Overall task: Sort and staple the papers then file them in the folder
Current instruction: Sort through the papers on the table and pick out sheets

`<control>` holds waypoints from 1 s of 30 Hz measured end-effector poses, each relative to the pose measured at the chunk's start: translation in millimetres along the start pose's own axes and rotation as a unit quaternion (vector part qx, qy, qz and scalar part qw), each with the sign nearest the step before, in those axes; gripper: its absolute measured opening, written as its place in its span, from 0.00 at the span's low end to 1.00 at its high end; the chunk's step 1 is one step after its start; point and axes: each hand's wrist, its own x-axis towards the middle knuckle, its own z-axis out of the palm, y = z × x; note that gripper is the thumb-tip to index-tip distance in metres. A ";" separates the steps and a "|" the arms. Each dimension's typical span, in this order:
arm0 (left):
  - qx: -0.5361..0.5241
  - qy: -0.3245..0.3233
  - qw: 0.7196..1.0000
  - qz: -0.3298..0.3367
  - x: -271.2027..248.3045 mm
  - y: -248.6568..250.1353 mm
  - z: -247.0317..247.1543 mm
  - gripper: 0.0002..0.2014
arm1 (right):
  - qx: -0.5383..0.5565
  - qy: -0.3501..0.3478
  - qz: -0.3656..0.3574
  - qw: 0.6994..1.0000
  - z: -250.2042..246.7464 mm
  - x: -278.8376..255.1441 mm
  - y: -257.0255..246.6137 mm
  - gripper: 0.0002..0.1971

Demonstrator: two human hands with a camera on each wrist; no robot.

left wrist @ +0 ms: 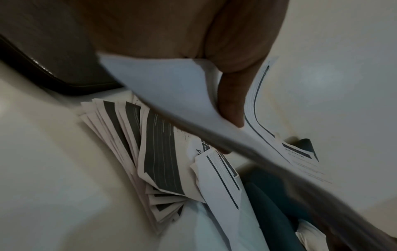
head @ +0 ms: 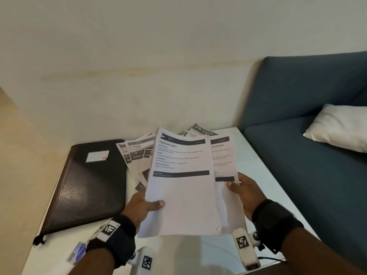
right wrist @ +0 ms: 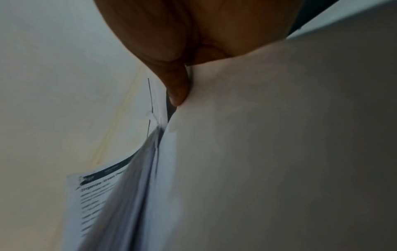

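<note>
Head view: the person is standing over a white table, holding two printed sheets up in front of them. The left hand is pinching the sheet headed "Organize Green Peppers" at its lower left edge, thumb on the printed face. The right hand is pinching the second sheet, which is lying behind the first and showing to its right. A fanned pile of further papers is lying on the table beyond, just beside one closed dark folder. A blue sofa with one white cushion is standing to the right. A small bluish object by the left wrist cannot be identified; no stapler is plainly showing.

Left wrist view: the thumb is pressing on the held sheet, above the loose pile, whose sheets are too overlapped to count.

Right wrist view: the thumb is bearing on the edge of its sheet; the fingers behind are hidden.

Judgement: sorting is in hand, with stapling and filing not yet begun. The next move calls for comparing headings and laying each sheet with its matching group.
</note>
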 end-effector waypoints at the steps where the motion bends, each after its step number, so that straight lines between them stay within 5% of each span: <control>1: 0.000 -0.003 1.000 -0.003 -0.1 -0.6 0.1 0.14 | 0.005 -0.007 -0.002 1.000 3.5 -1.3 -0.1 0.13; 9: 0.000 -0.061 0.998 0.019 0.9 0.1 6.4 0.14 | 0.044 -0.073 -0.016 0.996 16.6 -7.9 -3.5 0.13; 12: 0.006 -0.072 0.997 0.027 2.8 -0.2 13.2 0.23 | 0.033 -0.081 -0.033 0.996 15.8 -6.4 0.3 0.13; 20: -0.046 0.004 0.997 0.066 9.0 5.6 25.6 0.09 | 0.037 -0.043 -0.041 0.998 10.2 -3.5 6.0 0.18; 30: -0.085 0.058 0.974 0.200 -6.3 19.2 43.5 0.21 | 0.004 -0.034 -0.061 0.998 12.1 -2.8 11.2 0.18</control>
